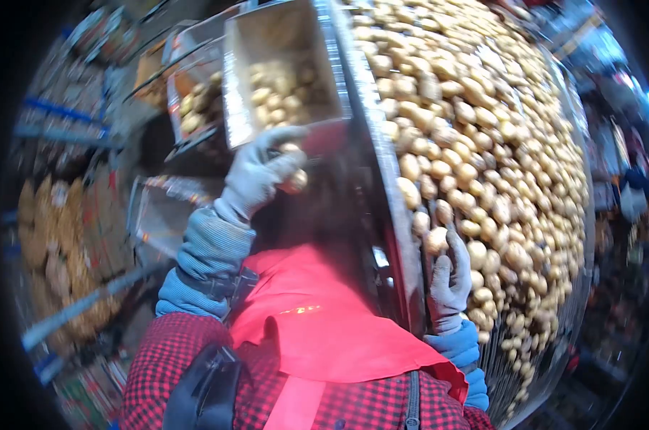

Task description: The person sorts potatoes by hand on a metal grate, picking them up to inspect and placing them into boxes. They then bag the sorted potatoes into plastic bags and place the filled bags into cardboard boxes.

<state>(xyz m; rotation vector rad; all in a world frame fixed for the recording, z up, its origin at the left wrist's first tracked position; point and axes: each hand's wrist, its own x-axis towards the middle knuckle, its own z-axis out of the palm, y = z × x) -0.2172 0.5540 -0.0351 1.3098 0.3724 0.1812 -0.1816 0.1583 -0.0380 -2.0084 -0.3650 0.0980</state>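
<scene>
My left hand (pixel 263 170), in a grey work glove, is closed around potatoes (pixel 294 181) just below a metal-edged chute. More potatoes (pixel 274 97) lie inside that chute (pixel 238 97). On the right, my gloved right hand (pixel 450 287) rests at the near edge of a wide bed of potatoes (pixel 496 179). Its thumb and fingers are around one pale potato (pixel 436 241) beside the metal rim. The palm of the right hand is hidden from me.
A long metal rail (pixel 385 165) runs between my body and the potato bed. Slatted rollers (pixel 500 373) show at the bed's near end. Left of me are a clear-sided bin (pixel 163 215), a second chute with potatoes (pixel 199 107) and stacked sacks (pixel 106 222).
</scene>
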